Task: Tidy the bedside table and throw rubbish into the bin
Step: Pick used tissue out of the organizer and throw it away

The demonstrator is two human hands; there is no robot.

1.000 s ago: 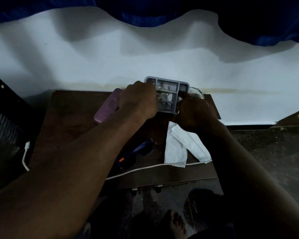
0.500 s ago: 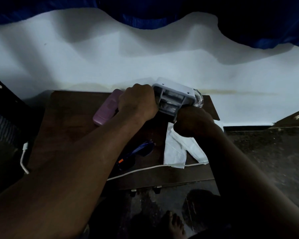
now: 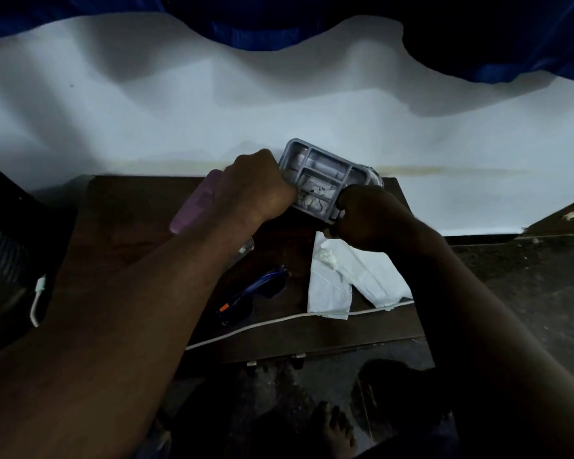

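A: Grey plastic divided tray (image 3: 323, 180): state its position relative to each hand

B: The tray is tilted, its open side facing the camera, above the far edge of the dark wooden counter (image 3: 123, 210). The left hand (image 3: 256, 190) is at its left edge; the right hand (image 3: 368, 217) is at its lower right corner. The tray sits between the two hands, touching both

A: Item count?

B: One tray, with crumpled white scraps visible in its lower compartments. One pink case (image 3: 196, 207), partly hidden behind the left wrist. One pair of blue-framed glasses (image 3: 249, 293) on the counter below the left forearm. Two white tissues (image 3: 342, 279) overlapping below the right hand, with a small white wad (image 3: 327, 256) lying on them. One white cable (image 3: 279, 321) along the near edge of the counter. One clear container (image 3: 375, 175) behind the tray, mostly hidden

A: Hand state?

B: Left hand: fingers curled into a closed fist around the tray's left edge. Right hand: fingers closed, pinching the tray's lower right corner. Fingertip placement on either side is not visible
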